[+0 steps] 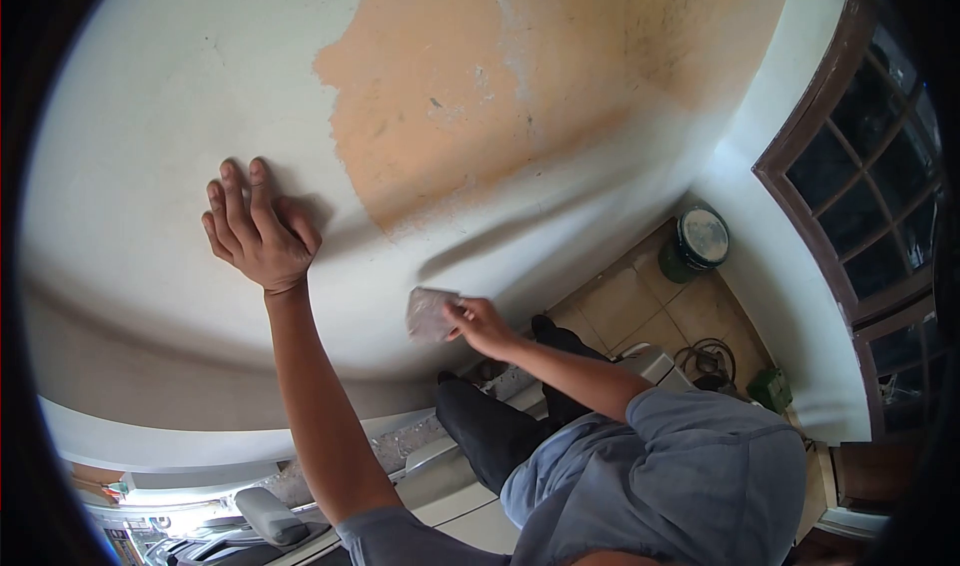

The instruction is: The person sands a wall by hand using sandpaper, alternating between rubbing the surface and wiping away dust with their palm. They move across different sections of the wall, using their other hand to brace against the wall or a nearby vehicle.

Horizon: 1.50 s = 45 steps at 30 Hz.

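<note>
My left hand (262,228) lies against the pale wall (180,96), its fingers spread and pointing up. Left of the wall's orange, paint-stripped patch (440,126), it holds nothing. Lower and to the right, my right hand (484,326) pinches a greyish, bent sheet of sandpaper (430,315) by one edge. The sheet overlaps the lower wall in this view, below the orange patch. Its corners are slightly blurred.
A dark bucket (697,243) with a whitened lid stands in the corner on the tiled floor (640,301). Nearby lie a coiled cord (712,358) and a green box (769,390). A brown-framed window (860,166) is at right. Below me runs a white ledge (455,511).
</note>
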Each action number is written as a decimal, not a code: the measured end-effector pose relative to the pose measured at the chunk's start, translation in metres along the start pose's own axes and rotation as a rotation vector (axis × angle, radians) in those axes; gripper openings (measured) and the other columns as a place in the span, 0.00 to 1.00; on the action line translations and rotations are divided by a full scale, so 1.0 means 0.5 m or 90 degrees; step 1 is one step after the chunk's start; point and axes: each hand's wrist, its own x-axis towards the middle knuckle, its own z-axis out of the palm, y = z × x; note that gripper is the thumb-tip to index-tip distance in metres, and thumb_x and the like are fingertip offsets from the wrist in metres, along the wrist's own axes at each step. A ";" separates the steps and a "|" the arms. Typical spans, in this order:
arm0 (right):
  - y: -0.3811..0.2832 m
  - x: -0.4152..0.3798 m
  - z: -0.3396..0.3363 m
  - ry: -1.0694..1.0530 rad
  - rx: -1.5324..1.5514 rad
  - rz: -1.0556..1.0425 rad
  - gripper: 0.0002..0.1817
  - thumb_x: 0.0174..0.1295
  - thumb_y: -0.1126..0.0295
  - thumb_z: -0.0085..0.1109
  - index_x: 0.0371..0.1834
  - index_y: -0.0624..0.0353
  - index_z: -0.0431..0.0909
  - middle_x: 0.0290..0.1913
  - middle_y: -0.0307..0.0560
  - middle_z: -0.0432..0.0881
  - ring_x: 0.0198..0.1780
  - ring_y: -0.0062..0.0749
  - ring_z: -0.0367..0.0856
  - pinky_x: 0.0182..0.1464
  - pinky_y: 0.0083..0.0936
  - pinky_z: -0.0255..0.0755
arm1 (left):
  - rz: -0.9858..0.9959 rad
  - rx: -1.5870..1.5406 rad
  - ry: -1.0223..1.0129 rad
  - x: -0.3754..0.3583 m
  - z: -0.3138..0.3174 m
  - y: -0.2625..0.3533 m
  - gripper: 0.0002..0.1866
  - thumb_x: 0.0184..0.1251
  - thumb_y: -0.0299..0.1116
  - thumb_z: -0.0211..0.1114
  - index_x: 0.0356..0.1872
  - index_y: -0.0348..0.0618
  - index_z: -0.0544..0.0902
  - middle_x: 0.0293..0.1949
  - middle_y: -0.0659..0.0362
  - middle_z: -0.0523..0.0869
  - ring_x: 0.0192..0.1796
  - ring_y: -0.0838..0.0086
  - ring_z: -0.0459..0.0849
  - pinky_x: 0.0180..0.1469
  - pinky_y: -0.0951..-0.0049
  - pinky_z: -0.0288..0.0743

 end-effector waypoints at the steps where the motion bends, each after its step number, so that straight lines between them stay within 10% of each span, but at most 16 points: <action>1: -0.010 0.000 -0.034 0.047 0.025 0.013 0.33 0.69 0.43 0.53 0.46 0.71 0.80 0.34 0.49 0.85 0.33 0.27 0.85 0.35 0.23 0.82 | -0.003 -0.003 -0.001 0.000 0.001 0.001 0.24 0.60 0.31 0.51 0.59 0.46 0.81 0.65 0.53 0.76 0.72 0.64 0.67 0.75 0.63 0.46; 8: -0.068 0.011 -0.288 0.548 0.008 0.013 0.11 0.64 0.68 0.64 0.39 0.65 0.77 0.37 0.46 0.81 0.36 0.25 0.80 0.35 0.24 0.79 | 0.008 0.020 0.005 0.003 -0.001 0.001 0.23 0.65 0.34 0.50 0.60 0.45 0.79 0.65 0.55 0.76 0.71 0.65 0.68 0.74 0.63 0.49; 16: -0.073 0.094 -0.391 0.720 -0.179 -0.195 0.14 0.63 0.68 0.65 0.41 0.71 0.78 0.36 0.55 0.85 0.37 0.37 0.84 0.44 0.32 0.75 | -0.006 0.011 0.007 0.004 -0.002 0.009 0.23 0.61 0.32 0.51 0.57 0.46 0.82 0.65 0.54 0.77 0.71 0.65 0.68 0.75 0.64 0.48; 20: -0.099 0.140 -0.365 0.670 -0.286 -0.100 0.13 0.64 0.68 0.63 0.41 0.70 0.79 0.39 0.59 0.84 0.39 0.42 0.83 0.46 0.32 0.74 | 0.001 0.012 0.005 0.004 -0.002 0.004 0.23 0.60 0.32 0.51 0.57 0.45 0.82 0.64 0.54 0.77 0.71 0.64 0.67 0.75 0.63 0.47; 26: -0.102 0.126 -0.281 0.335 -0.681 -0.508 0.06 0.54 0.80 0.63 0.35 0.60 0.81 0.39 0.51 0.81 0.45 0.50 0.82 0.44 0.34 0.75 | 0.015 0.024 0.010 0.003 -0.001 0.005 0.24 0.65 0.35 0.49 0.61 0.46 0.79 0.65 0.54 0.76 0.70 0.64 0.69 0.72 0.62 0.51; 29: -0.163 0.143 -0.294 0.583 -0.493 -0.319 0.05 0.49 0.82 0.62 0.27 0.61 0.77 0.36 0.49 0.81 0.38 0.48 0.82 0.37 0.37 0.75 | 0.003 0.016 0.008 0.003 0.000 0.006 0.24 0.59 0.33 0.51 0.57 0.45 0.82 0.64 0.53 0.77 0.71 0.64 0.67 0.75 0.63 0.47; 32: -0.111 0.153 -0.302 0.469 -0.663 -0.478 0.06 0.60 0.75 0.63 0.41 0.58 0.84 0.31 0.50 0.80 0.32 0.45 0.80 0.34 0.30 0.73 | 0.007 0.014 0.008 0.004 0.000 0.006 0.24 0.59 0.33 0.51 0.57 0.44 0.82 0.64 0.52 0.77 0.71 0.64 0.68 0.75 0.63 0.47; 42: -0.095 0.117 -0.274 0.393 -0.605 -0.355 0.14 0.56 0.83 0.57 0.46 0.65 0.82 0.54 0.53 0.80 0.53 0.50 0.80 0.54 0.31 0.75 | 0.026 0.037 0.007 0.001 0.001 0.002 0.25 0.64 0.36 0.49 0.61 0.44 0.79 0.65 0.52 0.76 0.70 0.62 0.68 0.73 0.61 0.50; 45: -0.105 0.146 -0.292 0.634 -0.443 -0.270 0.12 0.54 0.83 0.58 0.43 0.68 0.82 0.53 0.55 0.78 0.52 0.51 0.80 0.54 0.36 0.75 | 0.017 0.041 0.004 0.000 0.000 0.002 0.25 0.63 0.35 0.49 0.61 0.44 0.79 0.65 0.52 0.76 0.70 0.62 0.68 0.73 0.61 0.49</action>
